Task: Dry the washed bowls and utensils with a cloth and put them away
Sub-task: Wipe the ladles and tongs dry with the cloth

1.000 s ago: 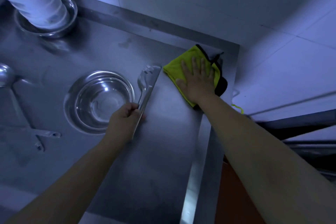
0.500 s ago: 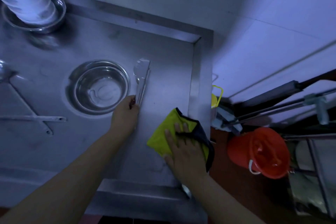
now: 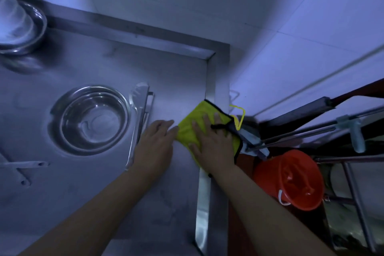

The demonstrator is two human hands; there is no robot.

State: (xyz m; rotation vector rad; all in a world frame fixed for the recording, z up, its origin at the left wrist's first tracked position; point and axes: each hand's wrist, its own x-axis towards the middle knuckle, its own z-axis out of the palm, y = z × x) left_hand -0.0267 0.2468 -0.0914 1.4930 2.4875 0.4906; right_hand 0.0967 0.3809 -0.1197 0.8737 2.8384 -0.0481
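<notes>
Head view: the right hand (image 3: 214,141) lies flat with straight fingers on the cloth (image 3: 188,130), a yellow one with dark trim, pressing it to the counter (image 3: 104,203) at its right edge, beside the raised rim. The left hand (image 3: 154,147) rests just left of it, fingers straight and relaxed, fingertips touching the cloth's left edge; it grasps nothing. Just left of that hand a few utensils (image 3: 139,118) lie together on the steel, running near to far. Left of them a bowl (image 3: 91,118) sits upright, with what looks like water pooled in its bottom. More utensils (image 3: 22,167) lie at the left edge. At far left another bowl (image 3: 31,33) holds a stack of clear cups (image 3: 10,14). Off the counter to the right stand an orange bucket (image 3: 291,181) and some long poles (image 3: 311,129).

By my judgement the task is at an early stage: the cloth is on the bare counter, not on any dish, the bowl seems wet, and bowls and utensils are all out in the open. Drying each piece and putting it away is all left to do.

No brand, label or writing can be read anywhere; the light is dim.
</notes>
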